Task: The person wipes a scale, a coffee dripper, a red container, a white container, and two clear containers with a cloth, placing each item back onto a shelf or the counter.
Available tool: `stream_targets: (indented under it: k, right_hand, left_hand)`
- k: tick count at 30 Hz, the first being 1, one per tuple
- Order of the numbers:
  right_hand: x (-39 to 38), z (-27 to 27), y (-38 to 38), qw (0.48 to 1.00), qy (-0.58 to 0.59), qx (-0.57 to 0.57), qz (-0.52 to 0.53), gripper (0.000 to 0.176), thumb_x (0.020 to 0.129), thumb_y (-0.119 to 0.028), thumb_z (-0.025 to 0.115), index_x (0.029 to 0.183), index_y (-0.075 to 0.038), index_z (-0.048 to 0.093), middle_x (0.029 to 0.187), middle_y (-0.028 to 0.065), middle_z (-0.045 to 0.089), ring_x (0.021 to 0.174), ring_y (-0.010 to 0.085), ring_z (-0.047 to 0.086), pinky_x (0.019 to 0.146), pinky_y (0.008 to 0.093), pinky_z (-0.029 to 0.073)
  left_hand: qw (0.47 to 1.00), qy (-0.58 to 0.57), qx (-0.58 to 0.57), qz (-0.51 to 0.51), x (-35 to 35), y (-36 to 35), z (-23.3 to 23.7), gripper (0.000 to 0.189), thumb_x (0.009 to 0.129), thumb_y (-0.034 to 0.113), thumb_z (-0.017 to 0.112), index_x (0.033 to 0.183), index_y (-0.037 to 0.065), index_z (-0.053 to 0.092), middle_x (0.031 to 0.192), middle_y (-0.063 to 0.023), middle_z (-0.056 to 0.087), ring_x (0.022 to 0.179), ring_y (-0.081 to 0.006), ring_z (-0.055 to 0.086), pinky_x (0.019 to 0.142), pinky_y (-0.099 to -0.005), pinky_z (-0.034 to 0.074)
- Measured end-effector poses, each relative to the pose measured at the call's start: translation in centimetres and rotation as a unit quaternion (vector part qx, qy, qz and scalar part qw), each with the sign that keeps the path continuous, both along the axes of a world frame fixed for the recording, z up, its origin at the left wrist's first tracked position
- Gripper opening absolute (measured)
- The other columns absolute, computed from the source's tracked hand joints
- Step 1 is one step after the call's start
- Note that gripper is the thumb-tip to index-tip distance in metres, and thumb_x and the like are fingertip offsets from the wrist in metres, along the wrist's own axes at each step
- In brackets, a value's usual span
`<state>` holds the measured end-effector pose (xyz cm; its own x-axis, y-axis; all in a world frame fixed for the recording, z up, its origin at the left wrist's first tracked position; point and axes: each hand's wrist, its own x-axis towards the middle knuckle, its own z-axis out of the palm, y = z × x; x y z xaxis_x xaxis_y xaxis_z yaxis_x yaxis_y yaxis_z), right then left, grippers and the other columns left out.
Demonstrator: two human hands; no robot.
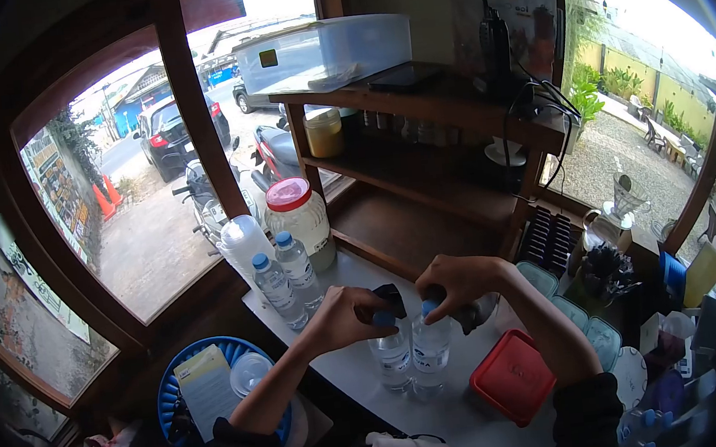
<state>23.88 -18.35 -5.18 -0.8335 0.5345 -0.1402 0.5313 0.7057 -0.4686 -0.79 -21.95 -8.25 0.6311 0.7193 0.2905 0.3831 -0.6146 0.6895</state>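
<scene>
On the white counter below the window, 2 small water bottles stand upright, side by side and about touching, right in front of the person. Left hand is curled over the top of the left bottle, fingers closed around its blue cap. Right hand comes down from above on the right bottle, fingertips pinched on its cap. Each hand grips high at the neck, likely because the bases rest on the counter and carry the weight. A dark object sits between the hands by the left fingers; cannot tell what it is or whether it is held.

2 more capped bottles stand well apart at the back left, next to a big jar with a red lid, probably parked there to keep the middle free. Red container lies flat just right of the right bottle, near the right forearm. Blue basket with papers sits lower left, off the counter. Wooden shelf behind holds a yellow jar and a clear plastic box on top, out of reach of the hands.
</scene>
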Motion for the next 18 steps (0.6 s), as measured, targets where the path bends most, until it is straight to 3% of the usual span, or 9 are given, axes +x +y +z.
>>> stream_targets:
  k: [8,12,14,18]
  right_hand:
    - [0.5,-0.4,2.5,0.983,-0.016,0.160,-0.085,0.041,0.069,-0.033,0.075,0.085,0.002,0.061,0.079,0.0153,0.062,0.075,0.0267,0.063,0.070,0.0350,0.050]
    - [0.5,0.0,3.6,0.975,-0.005,0.154,-0.162,0.038,0.068,-0.029,0.074,0.084,0.003,0.058,0.086,0.0168,0.060,0.083,0.0298,0.061,0.075,0.0375,0.048]
    - [0.9,-1.0,4.4,0.969,0.036,0.171,-0.177,0.034,0.066,-0.024,0.074,0.082,0.002,0.058,0.089,0.0188,0.059,0.088,0.0327,0.060,0.079,0.0394,0.048]
    - [1.1,-0.8,4.4,0.962,0.041,0.184,-0.199,0.034,0.066,-0.023,0.074,0.083,0.002,0.057,0.090,0.0184,0.059,0.087,0.0329,0.061,0.078,0.0394,0.048]
  left_hand:
    - [0.994,-0.039,0.077,0.065,2.3,3.0,-1.2,0.029,0.067,0.013,0.078,0.092,0.003,0.070,0.082,-0.0117,0.069,0.067,-0.0208,0.067,0.064,-0.0291,0.053]
    - [0.990,-0.079,0.084,0.078,3.4,4.4,-2.4,0.030,0.065,0.014,0.079,0.092,0.003,0.070,0.083,-0.0135,0.069,0.067,-0.0230,0.067,0.064,-0.0308,0.053]
    - [0.991,-0.062,0.086,0.080,3.9,4.4,-2.2,0.033,0.066,0.016,0.080,0.095,0.003,0.070,0.083,-0.0119,0.069,0.067,-0.0199,0.067,0.064,-0.0296,0.053]
    - [0.990,-0.076,0.076,0.090,4.7,4.8,-2.4,0.036,0.068,0.018,0.080,0.098,0.001,0.069,0.085,-0.0110,0.069,0.068,-0.0192,0.067,0.064,-0.0300,0.053]
